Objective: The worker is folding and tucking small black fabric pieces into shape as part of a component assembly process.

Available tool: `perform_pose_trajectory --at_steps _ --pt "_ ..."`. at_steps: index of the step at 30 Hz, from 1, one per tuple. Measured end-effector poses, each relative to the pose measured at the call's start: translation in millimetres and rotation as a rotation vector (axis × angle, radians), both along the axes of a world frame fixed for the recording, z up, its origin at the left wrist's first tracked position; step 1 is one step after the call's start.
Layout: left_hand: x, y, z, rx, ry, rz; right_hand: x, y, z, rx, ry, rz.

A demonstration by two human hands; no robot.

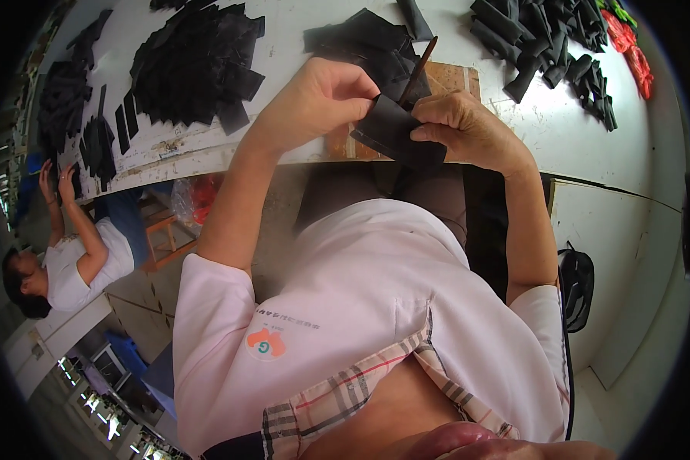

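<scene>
A black fabric piece [391, 132] is pinched at its left end by the left hand [322, 100] and at its right by the right hand [475, 126], over the near edge of the tabletop [590, 146], apparently to be steadied. Loose black pieces [364, 34] are heaped beyond, presumably within reach.

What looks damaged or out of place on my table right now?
The white table's front edge, left of your left hand, looks damaged: its surface seems chipped and scuffed, with darker patches showing. The black piece between that hand and your right hand shows no obvious tear; nothing looks spilled.
</scene>
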State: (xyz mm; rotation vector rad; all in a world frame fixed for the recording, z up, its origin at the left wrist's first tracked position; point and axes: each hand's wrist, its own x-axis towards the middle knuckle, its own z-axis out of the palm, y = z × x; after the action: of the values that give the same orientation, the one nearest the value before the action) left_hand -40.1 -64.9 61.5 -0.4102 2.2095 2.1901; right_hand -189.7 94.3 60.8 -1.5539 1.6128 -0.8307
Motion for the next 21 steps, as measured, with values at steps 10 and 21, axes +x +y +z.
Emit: perform_pose_trajectory --at_steps 10,21 --pt "-5 70 -35 -0.245 0.095 0.579 54 5 -23 -0.396 -0.155 -0.726" --pt "-23 64 -31 0.238 0.044 0.719 38 -1 -47 -0.450 0.134 -0.868"
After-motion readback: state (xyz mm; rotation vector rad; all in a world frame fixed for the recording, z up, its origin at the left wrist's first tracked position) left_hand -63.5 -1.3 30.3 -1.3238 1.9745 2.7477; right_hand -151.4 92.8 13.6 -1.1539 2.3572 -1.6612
